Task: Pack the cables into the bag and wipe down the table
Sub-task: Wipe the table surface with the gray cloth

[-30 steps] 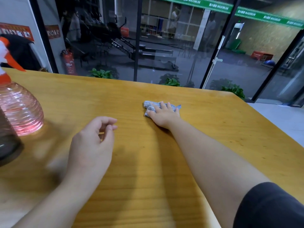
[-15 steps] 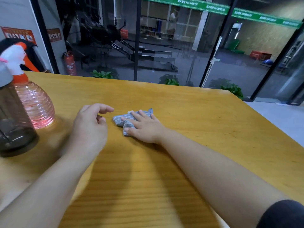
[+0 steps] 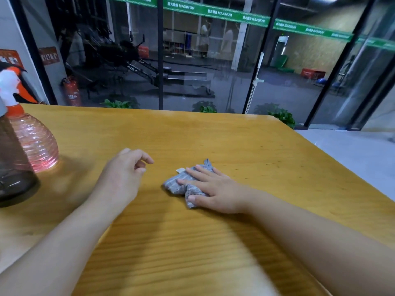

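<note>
Wiping was the step in hand, by our reckoning: no cables and no bag showed, only one wooden table (image 3: 267, 150) under us. The next stroke seemed to call for steady downward pressure while sliding onto unwiped wood. We counted one pink spray bottle (image 3: 36, 144) and one dark bottle (image 3: 12, 167) at the left edge, two hands, one cloth. Our right hand (image 3: 215, 190) pressed the crumpled grey cloth (image 3: 177, 185) flat under straight fingers mid-table. Our left hand (image 3: 121, 174) hung beside it, loosely curled, holding nothing.
</note>
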Demonstrator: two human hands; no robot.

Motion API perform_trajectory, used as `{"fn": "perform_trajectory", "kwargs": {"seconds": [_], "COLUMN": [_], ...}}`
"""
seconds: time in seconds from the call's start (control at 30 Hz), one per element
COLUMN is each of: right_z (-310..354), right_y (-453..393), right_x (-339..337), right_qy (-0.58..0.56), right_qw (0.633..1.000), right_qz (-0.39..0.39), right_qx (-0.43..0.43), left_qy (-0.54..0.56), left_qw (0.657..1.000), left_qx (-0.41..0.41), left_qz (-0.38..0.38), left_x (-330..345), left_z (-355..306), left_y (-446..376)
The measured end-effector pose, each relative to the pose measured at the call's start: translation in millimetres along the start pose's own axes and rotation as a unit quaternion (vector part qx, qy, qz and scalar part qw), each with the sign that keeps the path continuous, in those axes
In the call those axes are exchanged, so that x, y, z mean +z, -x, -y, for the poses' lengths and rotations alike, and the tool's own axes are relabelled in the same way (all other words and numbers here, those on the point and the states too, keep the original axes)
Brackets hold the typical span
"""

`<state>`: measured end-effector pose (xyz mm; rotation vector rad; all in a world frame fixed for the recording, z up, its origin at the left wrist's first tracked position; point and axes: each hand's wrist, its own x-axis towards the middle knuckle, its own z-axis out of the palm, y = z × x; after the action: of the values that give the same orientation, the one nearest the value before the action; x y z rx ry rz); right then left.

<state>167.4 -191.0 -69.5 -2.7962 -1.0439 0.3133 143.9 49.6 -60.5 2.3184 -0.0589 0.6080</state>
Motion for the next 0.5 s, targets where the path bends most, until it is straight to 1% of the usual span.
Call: {"fn": "perform_trajectory", "kwargs": {"seconds": [0.13, 0.27, 0.33, 0.37, 0.4, 0.43, 0.5], "right_z": [-39.1, -73.6, -84.3, -88.4, -91.2, -94.4, -99.0], "right_y": [20.1, 27.3, 26.7, 26.2, 25.3, 23.9, 21.0], "right_x": [-7.2, -12.6, -16.7, -20.2, -25.3, -30.5, -41.8], "right_qy": [-0.013, -0.020, -0.063, -0.122, -0.197, -0.269, -0.355], "right_qw": [0.996, 0.979, 0.967, 0.954, 0.929, 0.894, 0.822], "right_qz": [-0.017, -0.045, -0.072, -0.094, -0.123, -0.160, -0.234], "right_qx": [0.092, 0.198, 0.235, 0.259, 0.289, 0.321, 0.380], "left_qy": [-0.030, -0.057, -0.106, -0.139, -0.163, -0.174, -0.171], "left_qw": [0.998, 0.995, 0.990, 0.986, 0.982, 0.979, 0.977], "left_qx": [0.029, 0.043, 0.049, 0.052, 0.055, 0.057, 0.060], "left_qz": [0.044, 0.068, 0.074, 0.077, 0.082, 0.092, 0.117], "left_x": [0.5, -0.9, -2.2, -2.7, -2.9, -3.0, -1.9], "left_z": [2.2, 4.2, 5.3, 5.5, 5.8, 6.2, 7.0], "left_y": [3.5, 3.7, 4.4, 4.9, 5.6, 6.2, 6.8]}}
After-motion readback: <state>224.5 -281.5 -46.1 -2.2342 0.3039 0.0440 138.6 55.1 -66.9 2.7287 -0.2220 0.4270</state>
